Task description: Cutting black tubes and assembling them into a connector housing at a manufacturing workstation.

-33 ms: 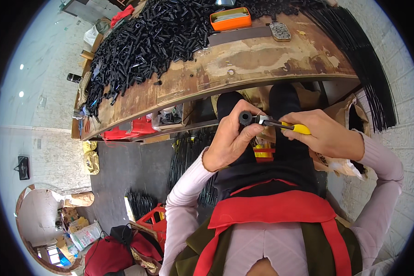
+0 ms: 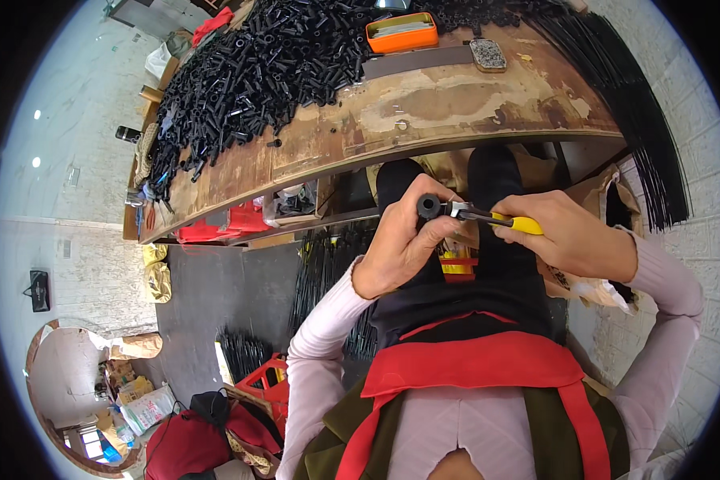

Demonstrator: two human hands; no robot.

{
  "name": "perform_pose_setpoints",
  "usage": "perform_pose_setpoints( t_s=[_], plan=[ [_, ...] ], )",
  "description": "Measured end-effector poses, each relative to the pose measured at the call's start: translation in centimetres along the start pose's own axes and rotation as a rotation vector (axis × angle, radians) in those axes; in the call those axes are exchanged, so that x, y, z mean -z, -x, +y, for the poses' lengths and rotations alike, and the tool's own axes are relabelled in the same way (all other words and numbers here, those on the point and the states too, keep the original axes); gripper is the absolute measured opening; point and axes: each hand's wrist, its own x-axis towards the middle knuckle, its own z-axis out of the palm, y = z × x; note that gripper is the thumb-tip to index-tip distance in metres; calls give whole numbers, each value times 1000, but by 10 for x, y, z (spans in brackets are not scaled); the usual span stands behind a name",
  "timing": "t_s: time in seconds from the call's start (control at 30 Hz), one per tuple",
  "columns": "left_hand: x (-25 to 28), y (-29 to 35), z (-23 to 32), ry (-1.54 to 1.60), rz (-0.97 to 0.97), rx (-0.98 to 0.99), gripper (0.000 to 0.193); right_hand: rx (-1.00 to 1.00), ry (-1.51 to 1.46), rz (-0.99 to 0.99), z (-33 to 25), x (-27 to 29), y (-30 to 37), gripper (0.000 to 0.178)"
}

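Note:
Above my lap, just in front of the table edge, my left hand [image 2: 394, 244] grips a short black tube [image 2: 430, 207] with its round hollow end facing up toward me. My right hand [image 2: 574, 230] is closed around pliers with yellow handles [image 2: 526, 225]. Their metal jaws meet the side of the tube beside my left fingers. What exactly the jaws hold is too small to make out.
A wooden table [image 2: 464, 96] spans the front, with a large heap of black tubes [image 2: 248, 88] at left. Behind its middle stand an orange box [image 2: 402, 34] and a small tin [image 2: 488, 55]. Long black rods [image 2: 644, 108] hang off the right end. A brown paper bag [image 2: 590, 194] is below.

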Motion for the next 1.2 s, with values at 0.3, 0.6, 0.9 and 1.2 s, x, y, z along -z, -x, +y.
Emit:
perform_pose_setpoints(
  t_s=[0.3, 0.6, 0.9, 1.2],
  plan=[
    [2, -4, 8, -39, -73, -57, 25, -266, -41, -133, -27, 13, 4, 25],
    [-4, -20, -11, 69, 176, 117, 28, -172, 48, -61, 29, 11, -23, 21],
    [13, -51, -62, 161, 99, 141, 28, -46, 723, 477, 201, 96, -129, 18],
    [11, -71, -82, 207, 1, 274, 25, -112, 630, 457, 220, 118, -164, 14]
  ],
)
